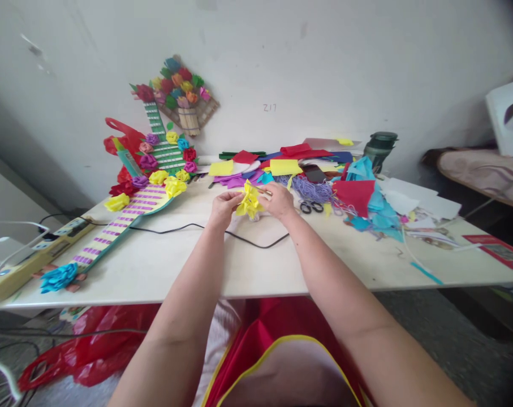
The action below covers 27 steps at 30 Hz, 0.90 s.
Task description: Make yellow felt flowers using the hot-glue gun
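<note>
A yellow paper flower [249,201] with ruffled petals is held above the middle of the table. My left hand [226,209] pinches its left side. My right hand [278,200], at the flower's right, is closed around a thin brownish stick [263,192] whose tip points at the petals; its exact kind is too small to tell. Black-handled scissors [311,207] lie just right of my right hand, their blades hidden. A black cable [188,225] runs across the table below both hands.
Decorated paper-flower boards [129,217] stand and lie at left, beside a power strip [56,249]. Coloured paper sheets [285,167] and purple yarn [309,188] are piled at the back. A dark green bottle [380,148] stands at back right, near blue crepe paper [381,215].
</note>
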{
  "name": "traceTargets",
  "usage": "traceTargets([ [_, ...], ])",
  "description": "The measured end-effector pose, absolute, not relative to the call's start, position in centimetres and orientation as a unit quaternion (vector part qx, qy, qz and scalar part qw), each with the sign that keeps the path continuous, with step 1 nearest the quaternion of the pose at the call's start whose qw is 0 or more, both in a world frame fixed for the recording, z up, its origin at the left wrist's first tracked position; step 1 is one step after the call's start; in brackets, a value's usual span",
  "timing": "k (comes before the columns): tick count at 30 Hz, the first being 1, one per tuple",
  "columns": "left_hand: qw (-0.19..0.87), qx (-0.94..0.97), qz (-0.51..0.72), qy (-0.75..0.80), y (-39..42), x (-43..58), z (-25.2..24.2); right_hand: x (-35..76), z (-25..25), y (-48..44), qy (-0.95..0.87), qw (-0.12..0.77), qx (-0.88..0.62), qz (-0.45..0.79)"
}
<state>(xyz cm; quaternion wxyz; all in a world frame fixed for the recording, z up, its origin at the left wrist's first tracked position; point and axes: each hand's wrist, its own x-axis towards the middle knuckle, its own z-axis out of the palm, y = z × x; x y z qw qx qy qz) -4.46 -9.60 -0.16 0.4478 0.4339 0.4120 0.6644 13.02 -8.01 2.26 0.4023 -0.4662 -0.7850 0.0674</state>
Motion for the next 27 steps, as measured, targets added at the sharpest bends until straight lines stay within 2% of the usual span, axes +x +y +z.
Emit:
traceTargets([
  [6,0.449,0.436,0.668,0.403,-9.6,-4.2,0.0,12.5,2.4,-8.8,-0.797,0.351,-0.489,0.05],
  [27,0.422,0.486,0.649,0.405,-9.7,-3.6,-0.3,12.1,2.5,-9.3,-0.795,0.314,-0.52,-0.003],
])
